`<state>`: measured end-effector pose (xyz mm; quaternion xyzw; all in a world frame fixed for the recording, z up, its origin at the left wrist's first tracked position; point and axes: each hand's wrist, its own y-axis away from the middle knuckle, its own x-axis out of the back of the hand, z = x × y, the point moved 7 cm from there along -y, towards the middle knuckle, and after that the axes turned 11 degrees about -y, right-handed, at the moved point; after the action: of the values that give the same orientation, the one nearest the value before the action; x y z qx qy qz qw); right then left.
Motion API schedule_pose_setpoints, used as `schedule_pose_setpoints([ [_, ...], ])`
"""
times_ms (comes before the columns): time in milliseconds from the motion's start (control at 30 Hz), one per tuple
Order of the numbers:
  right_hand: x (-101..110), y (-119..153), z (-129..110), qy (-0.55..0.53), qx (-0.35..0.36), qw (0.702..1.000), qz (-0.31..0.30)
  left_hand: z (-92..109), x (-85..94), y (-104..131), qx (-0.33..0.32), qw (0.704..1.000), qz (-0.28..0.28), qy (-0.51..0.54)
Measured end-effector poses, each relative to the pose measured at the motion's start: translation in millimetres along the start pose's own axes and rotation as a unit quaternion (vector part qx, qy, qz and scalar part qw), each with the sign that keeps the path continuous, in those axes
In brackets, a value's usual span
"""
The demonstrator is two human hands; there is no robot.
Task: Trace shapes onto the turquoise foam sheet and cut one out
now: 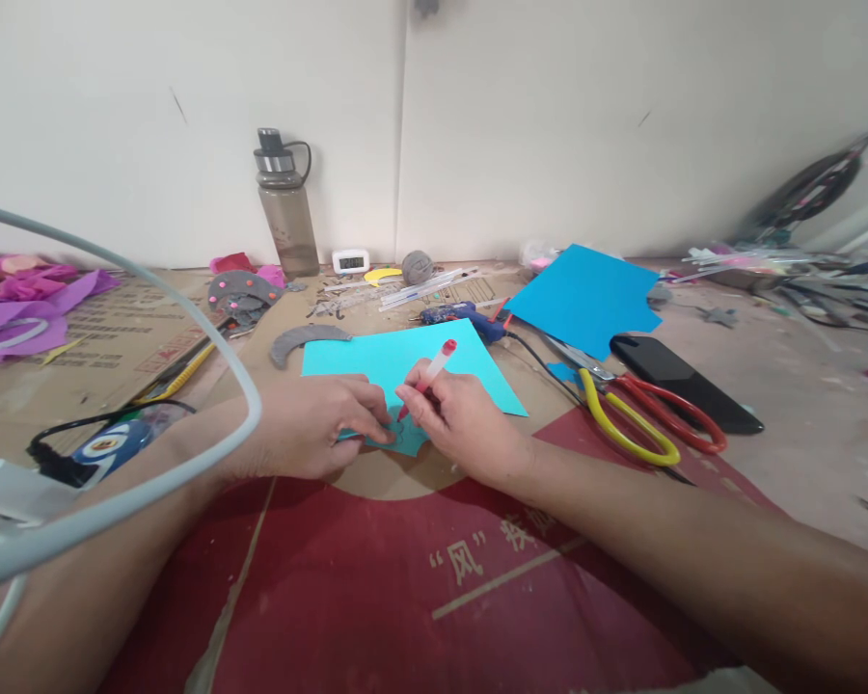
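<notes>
My right hand (459, 410) is closed around a pen (440, 366) with a red end and a whitish barrel, its tip down on a light turquoise sheet of paper (434, 357). Faint drawn lines show near the pen's tip, by the sheet's ragged near edge. Just left of the pen, my left hand (325, 419) rests on the same sheet with its fingers stretched out and pressing on it. A grey crescent-shaped piece (305, 337) lies at the sheet's upper left corner.
Right of the sheet lie scissors (643, 414) with yellow and red handles, a black phone (684, 381) and a darker blue sheet (585, 299). Behind are a blue glue gun (467, 316), a bottle (287, 212) and a small clock (351, 261). A white cable (250, 386) loops across the left.
</notes>
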<state>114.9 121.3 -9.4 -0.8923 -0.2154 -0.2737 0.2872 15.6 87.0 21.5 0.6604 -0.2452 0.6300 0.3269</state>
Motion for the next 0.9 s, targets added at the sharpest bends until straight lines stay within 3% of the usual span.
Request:
schedule_pose_setpoints([
  [467, -1, -1, 0, -0.023, 0.001, 1.000, -0.002, 0, -0.6, 1, -0.004, 1.000, 0.007, -0.001],
  [633, 9, 1, -4, -0.067, 0.011, 0.997, 0.044, 1, -0.4, 0, -0.023, 1.000, 0.013, -0.015],
  [900, 7, 1, 14, -0.124, -0.050, 0.990, 0.044, 1, 1.1, 3, -0.011, 0.998, 0.015, -0.056],
])
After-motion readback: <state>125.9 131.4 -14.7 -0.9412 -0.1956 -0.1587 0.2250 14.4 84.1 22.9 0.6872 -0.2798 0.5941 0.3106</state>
